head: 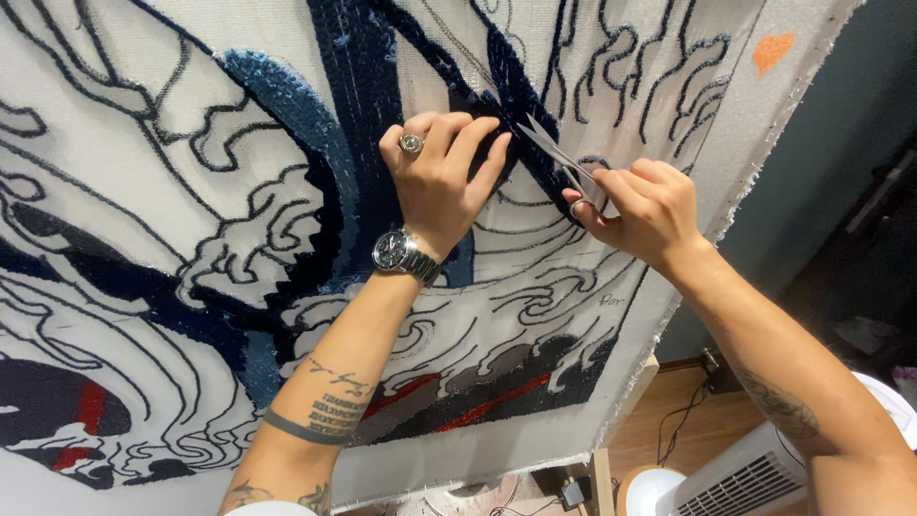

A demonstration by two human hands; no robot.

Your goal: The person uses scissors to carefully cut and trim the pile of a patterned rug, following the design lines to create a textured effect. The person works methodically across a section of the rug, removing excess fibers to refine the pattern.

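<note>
— Wooden floor (659, 435) shows far below both hands, with a white slatted appliance (740, 478) and a thin black cable (673, 425) on it. What fills the rest?

— Stretched tufting cloth (735, 143), pale, with frayed edges, carrying a rug design (287, 239) of dark blue yarn, black wave outlines and red streaks.

— Where is the left hand (441, 177)?

— Flat against the cloth, fingers curled together and pressing on a dark blue tufted strip, holding nothing. It wears a ring (412, 143), and a wristwatch (401, 253) sits just below it.

— And the right hand (645, 210)?

— Closed around the handles of the scissors (559, 158); a finger goes through one loop. The blades run up and to the left from that hand, slightly parted (hard to judge how far), their tips at the blue yarn just beside the left hand's fingertips.

— So the scissors lie between the hands?

— Yes, the blades span the gap, touching the cloth surface.

— Anything else near?

— An orange heart patch (772, 50) above the right hand.
</note>
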